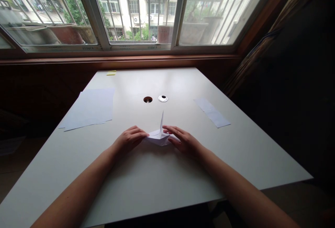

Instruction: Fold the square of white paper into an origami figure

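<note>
A folded piece of white paper lies low on the white table between my two hands, with one thin flap standing nearly upright from its middle. My left hand pinches its left end, the fingers pressed together and the thumb hidden. At the opposite end, my right hand has its thumb below and its fingers above, closed about the paper's right side. That side is partly covered by the fingers.
Several white sheets lie overlapped at the table's left. A torn paper strip rests at the right. Beyond the folded paper are a round cable hole and a round cover. A yellow-edged item sits at the far edge, near the barred window.
</note>
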Motion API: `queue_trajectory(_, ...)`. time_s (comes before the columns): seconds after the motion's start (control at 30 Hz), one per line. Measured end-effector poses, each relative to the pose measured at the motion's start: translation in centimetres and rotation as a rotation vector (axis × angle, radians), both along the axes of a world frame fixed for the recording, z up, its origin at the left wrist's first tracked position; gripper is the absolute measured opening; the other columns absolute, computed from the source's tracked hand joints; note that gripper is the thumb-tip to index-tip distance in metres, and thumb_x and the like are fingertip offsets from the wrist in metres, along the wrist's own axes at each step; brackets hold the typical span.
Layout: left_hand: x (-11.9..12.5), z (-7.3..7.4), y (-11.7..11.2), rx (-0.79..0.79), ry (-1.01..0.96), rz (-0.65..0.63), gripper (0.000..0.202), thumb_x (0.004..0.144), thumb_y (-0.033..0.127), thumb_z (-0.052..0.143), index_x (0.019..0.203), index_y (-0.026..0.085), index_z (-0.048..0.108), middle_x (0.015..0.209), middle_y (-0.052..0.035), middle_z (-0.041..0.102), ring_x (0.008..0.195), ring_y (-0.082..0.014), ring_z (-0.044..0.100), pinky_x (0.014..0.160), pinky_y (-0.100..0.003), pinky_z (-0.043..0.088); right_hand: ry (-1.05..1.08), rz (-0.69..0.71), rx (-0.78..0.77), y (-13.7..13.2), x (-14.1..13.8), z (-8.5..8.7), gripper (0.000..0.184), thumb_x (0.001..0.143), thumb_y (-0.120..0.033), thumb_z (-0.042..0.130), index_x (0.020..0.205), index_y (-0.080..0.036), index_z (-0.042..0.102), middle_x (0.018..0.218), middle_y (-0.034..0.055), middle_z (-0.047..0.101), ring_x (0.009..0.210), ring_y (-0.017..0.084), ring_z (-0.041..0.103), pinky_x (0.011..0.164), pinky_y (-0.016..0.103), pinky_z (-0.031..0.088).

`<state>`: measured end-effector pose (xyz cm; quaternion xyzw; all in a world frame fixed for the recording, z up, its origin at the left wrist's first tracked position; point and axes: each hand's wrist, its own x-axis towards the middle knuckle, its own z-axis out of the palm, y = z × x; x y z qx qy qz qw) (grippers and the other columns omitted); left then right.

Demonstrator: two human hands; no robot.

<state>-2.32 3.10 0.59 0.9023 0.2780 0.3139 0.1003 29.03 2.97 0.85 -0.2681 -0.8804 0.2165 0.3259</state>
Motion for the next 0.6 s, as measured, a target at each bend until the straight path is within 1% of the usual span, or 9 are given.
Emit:
queue_trajectory(0.07,0.0,0.0,0.0,-0.002,0.000,0.000,0.025,0.098,0.017,0.052,0.117,0.022,0.067,0.098,-0.0095,0.072,0.085,-0.0165,0.063,0.076,-0.028,0.053,0.017,0.026,-0.021,-0.2,-0.1,0.2,0.062,0.097,-0.017,0.051,0.153,-0.029,0.028,0.142,0.0127,0.052,0.118,0.021,0.064,0.099,0.039,0.056)
queue_trajectory(0.17,0.1,0.1,-0.1,-0.016,-0.016,0.006,0.024,0.097,0.016,0.053,0.116,0.021,0.068,0.098,-0.0094,0.072,0.085,-0.0163,0.064,0.076,-0.028,0.053,0.018,0.066,-0.007,-0.4,-0.1,0.4,0.074,0.093,-0.023,0.060,0.156,-0.027,0.021,0.150,0.0159,0.044,0.126,0.024,0.058,0.103,0.043,0.053)
queue_trajectory(0.23,0.1,0.1,-0.2,-0.040,-0.049,0.020,0.024,0.096,0.015,0.054,0.114,0.021,0.068,0.097,-0.0093,0.072,0.086,-0.0161,0.065,0.077,-0.028,0.054,0.002,0.075,0.011,-0.4,-0.1,0.5,0.081,0.090,-0.028,0.066,0.156,-0.026,0.020,0.152,0.0169,0.040,0.133,0.027,0.051,0.107,0.047,0.050)
queue_trajectory(0.33,-0.1,0.2,-0.2,-0.094,-0.137,0.061,0.021,0.095,0.015,0.055,0.111,0.020,0.070,0.098,-0.0096,0.071,0.088,-0.0162,0.067,0.078,-0.027,0.055,-0.008,0.060,0.031,-0.3,0.0,0.5,0.083,0.088,-0.031,0.069,0.156,-0.025,0.022,0.152,0.0169,0.040,0.139,0.029,0.044,0.109,0.050,0.048)
queue_trajectory(0.4,-0.3,0.2,-0.1,-0.134,-0.200,0.079,0.020,0.095,0.017,0.056,0.109,0.019,0.071,0.099,-0.0100,0.072,0.089,-0.0167,0.068,0.079,-0.027,0.056,0.003,0.046,0.030,-0.3,-0.1,0.5,0.081,0.088,-0.031,0.068,0.155,-0.026,0.023,0.151,0.0167,0.042,0.135,0.029,0.047,0.107,0.049,0.049)
queue_trajectory(0.5,-0.6,0.2,0.0,-0.201,-0.265,0.085,0.019,0.095,0.020,0.058,0.108,0.019,0.071,0.098,-0.0102,0.073,0.088,-0.0177,0.069,0.078,-0.028,0.056,0.045,0.044,0.009,-0.3,-0.1,0.6,0.077,0.090,-0.028,0.065,0.155,-0.027,0.023,0.148,0.0164,0.043,0.122,0.025,0.059,0.101,0.046,0.055)
queue_trajectory(0.6,-0.9,0.3,0.0,-0.312,-0.308,0.108,0.018,0.094,0.023,0.060,0.106,0.018,0.072,0.096,-0.0099,0.073,0.086,-0.0181,0.069,0.075,-0.028,0.056,0.077,0.023,0.001,-0.2,-0.2,0.6,0.071,0.092,-0.024,0.061,0.153,-0.027,0.026,0.144,0.0159,0.046,0.114,0.023,0.064,0.096,0.043,0.058)
